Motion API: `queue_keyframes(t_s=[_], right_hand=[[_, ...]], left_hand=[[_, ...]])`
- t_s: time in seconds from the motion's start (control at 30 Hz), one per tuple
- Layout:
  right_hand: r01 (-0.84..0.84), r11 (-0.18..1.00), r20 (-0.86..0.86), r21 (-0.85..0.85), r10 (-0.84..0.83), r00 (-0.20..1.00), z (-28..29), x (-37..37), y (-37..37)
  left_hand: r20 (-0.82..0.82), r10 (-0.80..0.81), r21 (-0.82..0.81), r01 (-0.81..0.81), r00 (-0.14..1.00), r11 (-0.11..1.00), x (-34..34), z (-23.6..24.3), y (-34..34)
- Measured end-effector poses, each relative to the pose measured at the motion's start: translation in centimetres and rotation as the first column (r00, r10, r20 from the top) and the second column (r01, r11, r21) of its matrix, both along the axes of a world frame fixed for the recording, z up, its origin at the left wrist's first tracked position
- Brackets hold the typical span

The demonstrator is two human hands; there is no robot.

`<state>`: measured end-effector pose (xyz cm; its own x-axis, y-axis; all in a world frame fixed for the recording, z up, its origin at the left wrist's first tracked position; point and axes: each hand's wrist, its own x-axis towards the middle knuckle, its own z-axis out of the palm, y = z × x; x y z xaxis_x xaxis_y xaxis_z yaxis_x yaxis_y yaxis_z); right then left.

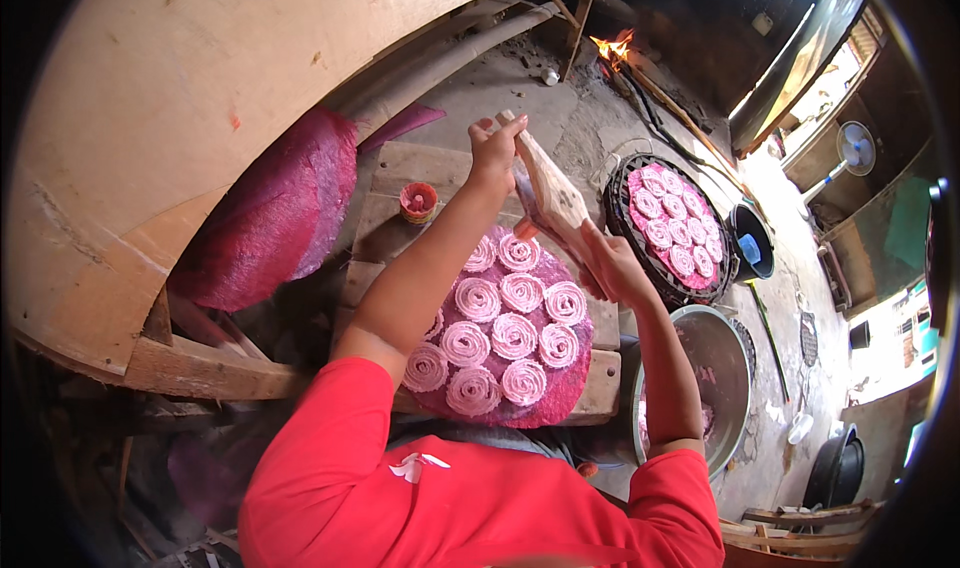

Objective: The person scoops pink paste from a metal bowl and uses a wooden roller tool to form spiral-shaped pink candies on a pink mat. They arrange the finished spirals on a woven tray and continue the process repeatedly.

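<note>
Both my hands grip a wooden hand press (556, 194), held slanting above the near bench. My left hand (495, 146) is closed round its upper far end. Lower down and to the right, my right hand (614, 266) is wrapped round its other end. An orange-red piece (525, 230) shows at the press's underside. Below lie several pink swirls of dough strands (514, 336) on a round sheet of deep pink plastic (560, 398). My left forearm hides some swirls at the left edge.
The sheet rests on a wooden bench (603, 380), with a small red cup (418, 202) at its far left. A grey basin (735, 423) stands right. Beyond are another round tray of pink swirls (676, 218), a black bucket (752, 243) and a fire (614, 48). A large board (200, 78) fills the left.
</note>
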<state>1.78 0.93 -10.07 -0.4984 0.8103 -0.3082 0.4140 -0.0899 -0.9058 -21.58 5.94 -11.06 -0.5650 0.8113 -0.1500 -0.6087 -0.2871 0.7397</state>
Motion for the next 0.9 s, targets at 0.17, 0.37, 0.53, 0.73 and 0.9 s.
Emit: queue_keyframes(t_s=[0.17, 0.37, 0.53, 0.73, 0.9], right_hand=[[-0.011, 0.999, 0.045, 0.035, 0.009, 0.999, -1.8, 0.8, -0.4], [0.123, 0.981, -0.084, -0.147, -0.136, 0.987, -3.8, 2.7, -0.7], [0.071, 0.969, -0.222, -0.238, -0.126, 0.967, -4.0, 4.2, -1.3], [0.145, 0.962, -0.139, -0.231, -0.18, 0.974, -4.5, 4.0, -1.1], [0.178, 0.956, -0.187, -0.233, -0.223, 0.957, -5.3, 3.5, -1.1]], left_hand=[[-0.128, -0.131, -0.097, 0.119, 0.983, 0.988, -0.6, -4.4, -0.9], [-0.684, -0.53, -0.456, 0.273, 0.502, 0.847, -1.8, -10.7, -3.2], [-0.819, -0.52, -0.506, 0.123, 0.244, 0.854, -0.9, -13.1, -5.3], [-0.787, -0.6, -0.597, 0.065, 0.143, 0.799, -0.9, -13.2, -5.9], [-0.763, -0.616, -0.586, 0.194, 0.194, 0.787, -0.4, -13.2, -6.0]])
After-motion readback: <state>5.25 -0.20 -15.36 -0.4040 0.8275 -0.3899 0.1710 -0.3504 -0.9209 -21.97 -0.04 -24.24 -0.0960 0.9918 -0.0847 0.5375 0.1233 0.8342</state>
